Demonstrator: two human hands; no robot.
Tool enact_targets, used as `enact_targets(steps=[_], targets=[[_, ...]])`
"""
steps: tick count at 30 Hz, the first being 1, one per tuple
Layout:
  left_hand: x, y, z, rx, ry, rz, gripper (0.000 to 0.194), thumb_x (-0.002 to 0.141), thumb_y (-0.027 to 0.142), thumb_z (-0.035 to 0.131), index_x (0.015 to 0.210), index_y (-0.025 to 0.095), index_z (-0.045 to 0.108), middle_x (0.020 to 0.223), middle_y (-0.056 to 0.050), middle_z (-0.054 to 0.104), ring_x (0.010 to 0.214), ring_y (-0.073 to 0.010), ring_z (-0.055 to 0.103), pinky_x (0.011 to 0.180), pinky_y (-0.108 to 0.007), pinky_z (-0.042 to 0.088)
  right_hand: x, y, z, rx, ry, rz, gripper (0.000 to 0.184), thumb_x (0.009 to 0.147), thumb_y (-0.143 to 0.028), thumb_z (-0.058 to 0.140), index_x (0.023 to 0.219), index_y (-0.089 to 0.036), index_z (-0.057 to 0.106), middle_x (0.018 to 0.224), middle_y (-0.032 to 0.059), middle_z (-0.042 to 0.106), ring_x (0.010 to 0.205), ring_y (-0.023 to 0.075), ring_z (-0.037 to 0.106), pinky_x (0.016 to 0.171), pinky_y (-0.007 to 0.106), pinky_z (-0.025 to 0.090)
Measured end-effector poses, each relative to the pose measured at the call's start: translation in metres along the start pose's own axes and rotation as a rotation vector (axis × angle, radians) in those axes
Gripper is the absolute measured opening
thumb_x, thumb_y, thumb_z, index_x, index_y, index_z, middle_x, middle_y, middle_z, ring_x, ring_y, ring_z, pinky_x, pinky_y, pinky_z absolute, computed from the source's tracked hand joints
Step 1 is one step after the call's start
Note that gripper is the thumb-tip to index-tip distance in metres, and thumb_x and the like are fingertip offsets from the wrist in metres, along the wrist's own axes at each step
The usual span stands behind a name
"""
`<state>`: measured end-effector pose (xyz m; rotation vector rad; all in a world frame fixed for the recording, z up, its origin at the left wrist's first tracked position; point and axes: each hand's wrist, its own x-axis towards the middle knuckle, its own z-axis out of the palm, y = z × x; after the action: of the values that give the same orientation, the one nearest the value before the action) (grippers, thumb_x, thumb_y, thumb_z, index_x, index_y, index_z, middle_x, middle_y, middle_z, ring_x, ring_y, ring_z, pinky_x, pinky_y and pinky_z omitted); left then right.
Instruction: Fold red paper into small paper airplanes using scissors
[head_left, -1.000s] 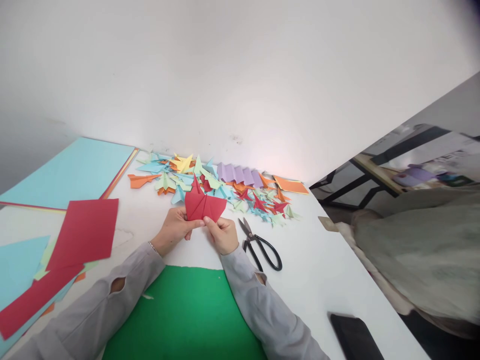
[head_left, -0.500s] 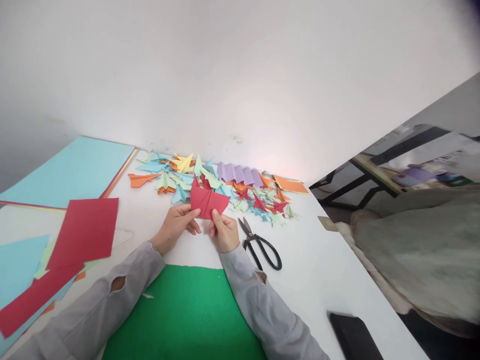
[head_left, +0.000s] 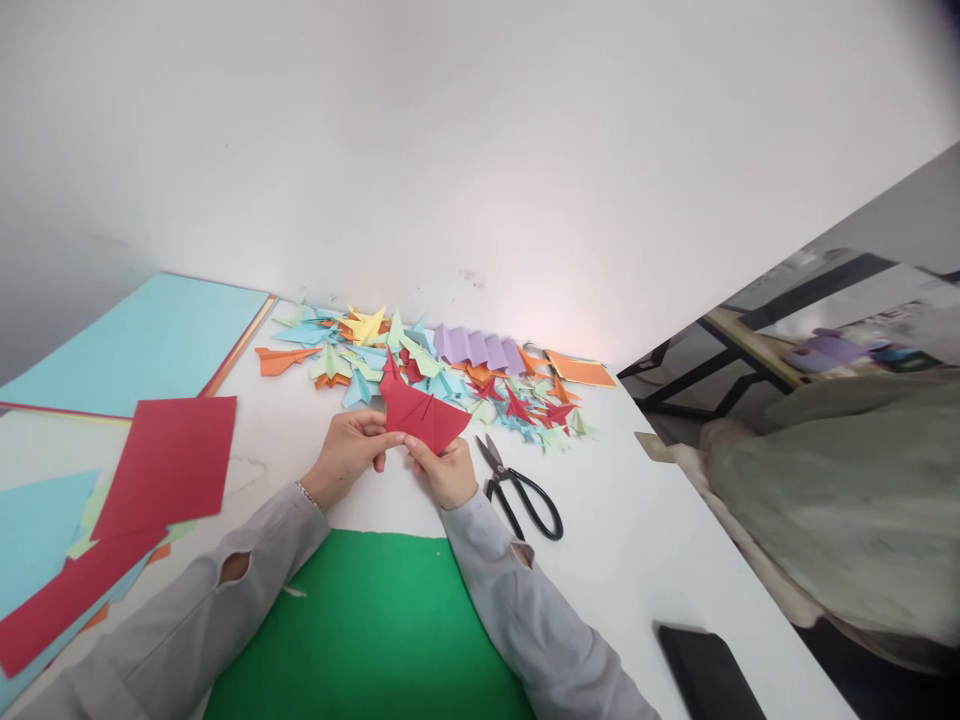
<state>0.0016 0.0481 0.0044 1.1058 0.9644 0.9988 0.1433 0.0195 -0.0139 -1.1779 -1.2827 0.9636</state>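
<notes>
A folded piece of red paper (head_left: pixel 426 414) is held up between my two hands, with creases across it and its lower right side coming to a point. My left hand (head_left: pixel 351 448) pinches its lower left edge with the thumb over the paper. From below, my right hand (head_left: pixel 445 468) grips the bottom edge, its thumb close to the left thumb. The fingers behind the paper are partly hidden. Just beyond lies a heap of small folded paper pieces (head_left: pixel 364 362) in many colours. Black-handled scissors (head_left: pixel 511 478) rest right of my right hand.
A green sheet (head_left: pixel 367 630) lies under my forearms. On the left are large light-blue sheets (head_left: pixel 150 340) and a stack of red paper (head_left: pixel 169 465) with other colours. An orange paper pad (head_left: pixel 581 370) sits by the wall, a black phone-like object (head_left: pixel 709 670) near the right edge.
The red paper has tilted and shifted slightly right, its right corner now lower. My left thumb has slid right along the bottom edge, close to my right thumb.
</notes>
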Motion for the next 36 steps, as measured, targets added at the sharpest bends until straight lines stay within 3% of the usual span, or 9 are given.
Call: enact_targets(steps=[8, 15, 19, 21, 24, 27, 29, 32, 36], targets=[[-0.001, -0.001, -0.001, 0.040, -0.030, -0.017, 0.028, 0.060, 0.039, 0.076, 0.062, 0.016, 0.060, 0.037, 0.006, 0.050, 0.030, -0.0077, 0.044, 0.035, -0.019, 0.032, 0.000, -0.002, 0.002, 0.026, -0.017, 0.061, 0.044, 0.073, -0.052, 0.061, 0.046, -0.017, 0.060, 0.043, 0.0017, 0.056, 0.040, 0.0099, 0.045, 0.043, 0.024, 0.036], [-0.001, 0.003, -0.002, 0.065, -0.096, -0.015, 0.030, 0.066, 0.041, 0.070, 0.062, 0.014, 0.059, 0.039, 0.005, 0.047, 0.033, -0.0077, 0.048, 0.037, -0.018, 0.031, 0.001, 0.001, 0.000, 0.038, 0.020, 0.097, 0.046, 0.071, -0.053, 0.063, 0.042, -0.018, 0.057, 0.039, 0.0013, 0.053, 0.039, 0.0098, 0.045, 0.043, 0.024, 0.037], [0.000, 0.000, 0.002, 0.032, -0.063, -0.040, 0.037, 0.068, 0.038, 0.067, 0.093, 0.012, 0.060, 0.046, 0.005, 0.054, 0.036, -0.0101, 0.051, 0.042, -0.021, 0.041, 0.002, 0.006, 0.000, 0.085, 0.088, 0.146, 0.043, 0.069, -0.052, 0.066, 0.045, -0.016, 0.058, 0.037, 0.0001, 0.052, 0.036, 0.0084, 0.042, 0.040, 0.023, 0.033], [-0.001, -0.003, 0.004, 0.053, 0.021, 0.030, 0.054, 0.067, 0.033, 0.067, 0.115, 0.014, 0.050, 0.067, 0.000, 0.064, 0.041, -0.0105, 0.055, 0.045, -0.024, 0.046, 0.002, 0.008, 0.001, 0.114, 0.129, 0.155, 0.042, 0.068, -0.050, 0.067, 0.046, -0.016, 0.058, 0.036, -0.0006, 0.051, 0.035, 0.0078, 0.040, 0.039, 0.023, 0.032], [-0.004, -0.010, 0.004, 0.288, 0.184, 0.319, 0.057, 0.068, 0.021, 0.065, 0.122, 0.021, 0.045, 0.105, -0.007, 0.061, 0.051, -0.0076, 0.056, 0.048, -0.024, 0.048, 0.002, 0.008, 0.001, 0.137, 0.172, 0.174, 0.040, 0.069, -0.049, 0.067, 0.048, -0.016, 0.059, 0.036, -0.0009, 0.051, 0.035, 0.0080, 0.040, 0.039, 0.023, 0.031], [-0.006, -0.015, 0.002, 0.622, 0.203, 0.646, 0.044, 0.068, 0.013, 0.062, 0.111, 0.023, 0.057, 0.109, -0.008, 0.056, 0.075, -0.0132, 0.059, 0.063, -0.027, 0.050, 0.001, 0.006, 0.001, 0.104, 0.134, 0.146, 0.044, 0.071, -0.050, 0.064, 0.043, -0.017, 0.056, 0.036, -0.0006, 0.051, 0.035, 0.0082, 0.040, 0.040, 0.023, 0.033], [-0.006, -0.017, 0.000, 0.730, 0.161, 0.783, 0.030, 0.070, 0.013, 0.062, 0.099, 0.022, 0.064, 0.103, -0.008, 0.057, 0.088, -0.0183, 0.057, 0.072, -0.031, 0.050, 0.000, 0.003, 0.001, 0.073, 0.086, 0.107, 0.047, 0.072, -0.050, 0.063, 0.039, -0.018, 0.053, 0.036, -0.0005, 0.050, 0.036, 0.0085, 0.041, 0.042, 0.023, 0.034], [-0.005, -0.017, 0.000, 0.707, 0.138, 0.830, 0.014, 0.078, 0.016, 0.057, 0.086, 0.021, 0.067, 0.091, -0.008, 0.061, 0.086, -0.0182, 0.058, 0.075, -0.033, 0.049, -0.001, -0.001, 0.001, 0.033, 0.036, 0.080, 0.050, 0.072, -0.053, 0.062, 0.037, -0.018, 0.053, 0.036, 0.0002, 0.050, 0.038, 0.0095, 0.043, 0.043, 0.024, 0.035], [-0.007, -0.011, 0.003, 0.570, 0.181, 0.740, 0.015, 0.082, 0.021, 0.054, 0.080, 0.021, 0.068, 0.082, -0.006, 0.063, 0.079, -0.0163, 0.060, 0.074, -0.031, 0.049, -0.002, -0.001, 0.001, 0.063, 0.008, 0.120, 0.053, 0.071, -0.061, 0.057, 0.044, -0.017, 0.059, 0.037, 0.0019, 0.053, 0.037, 0.0101, 0.044, 0.042, 0.024, 0.036]])
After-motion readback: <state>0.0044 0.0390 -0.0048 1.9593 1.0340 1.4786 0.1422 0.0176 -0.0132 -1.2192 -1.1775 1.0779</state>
